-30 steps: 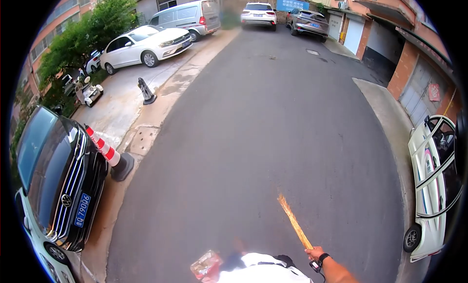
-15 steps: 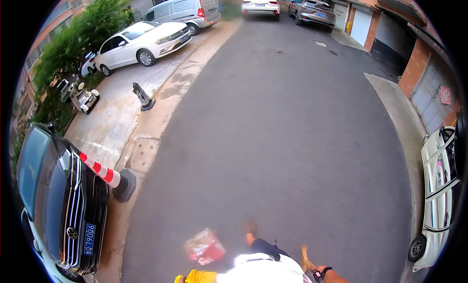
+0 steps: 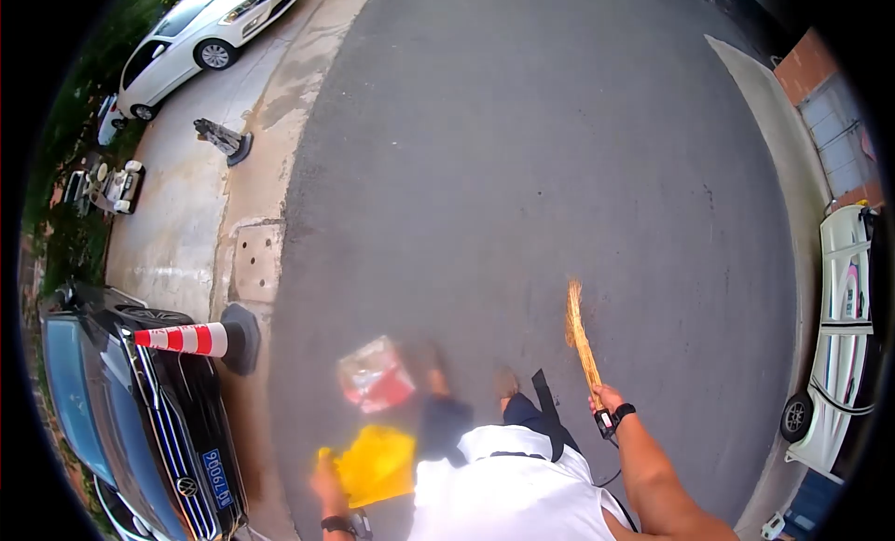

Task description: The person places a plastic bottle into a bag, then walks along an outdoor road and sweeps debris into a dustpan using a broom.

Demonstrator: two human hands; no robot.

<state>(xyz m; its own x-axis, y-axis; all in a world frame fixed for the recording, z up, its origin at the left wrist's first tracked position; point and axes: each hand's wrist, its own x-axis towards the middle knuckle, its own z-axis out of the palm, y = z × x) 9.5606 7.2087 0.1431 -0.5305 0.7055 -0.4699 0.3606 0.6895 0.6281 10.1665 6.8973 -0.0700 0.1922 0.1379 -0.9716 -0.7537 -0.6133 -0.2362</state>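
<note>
My right hand is wrapped round the lower end of a straw broom, whose bristles point forward over the asphalt. A dark band and a small device sit at that wrist. At the lower left, my left hand is blurred beside a yellow cloth or bag; its fingers are smeared by motion. Just ahead of the yellow item is a blurred red and clear plastic container, perhaps a dustpan; what holds it is hidden.
A red-and-white cone stands by a black car on the left. Farther up are a dark, worn cone and a white car. A white vehicle is at the right edge.
The view has tilted downward, showing more of my body. The broom has swung forward again after being low and near my body. My left hand and the yellow item have come further into view.
</note>
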